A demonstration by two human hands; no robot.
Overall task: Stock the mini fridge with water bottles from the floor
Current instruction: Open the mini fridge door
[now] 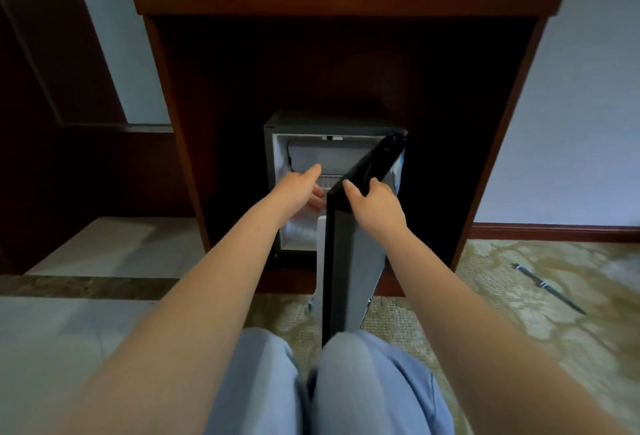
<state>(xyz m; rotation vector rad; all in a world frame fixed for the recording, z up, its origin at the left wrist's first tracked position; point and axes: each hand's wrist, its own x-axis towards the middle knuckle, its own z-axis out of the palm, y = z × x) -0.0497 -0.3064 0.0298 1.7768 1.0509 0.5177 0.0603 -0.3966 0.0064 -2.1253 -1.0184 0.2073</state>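
Dark wood cabinet [173, 123] over patterned carpet [502, 279]: you crouch at the fridge [273, 144] tucked in its recess, its door [349, 261] swung wide toward you. Your right hand [375, 206] is clamped on the door's top edge, holding it open. Your left hand [296, 189] reaches into the compartment with the thumb out and the fingers [315, 205] curled under. Just below it sits a pale ribbed shape [298, 228], likely a bottle, though whether your fingers close on it cannot be told. By the look of it you are at the loading step, one bottle being set low on the left. No bottles show on the visible floor, only a pen [547, 287] well off to your right. The next move calls for letting go inside, drawing the left hand out and turning to find the next bottle, with the door held open.
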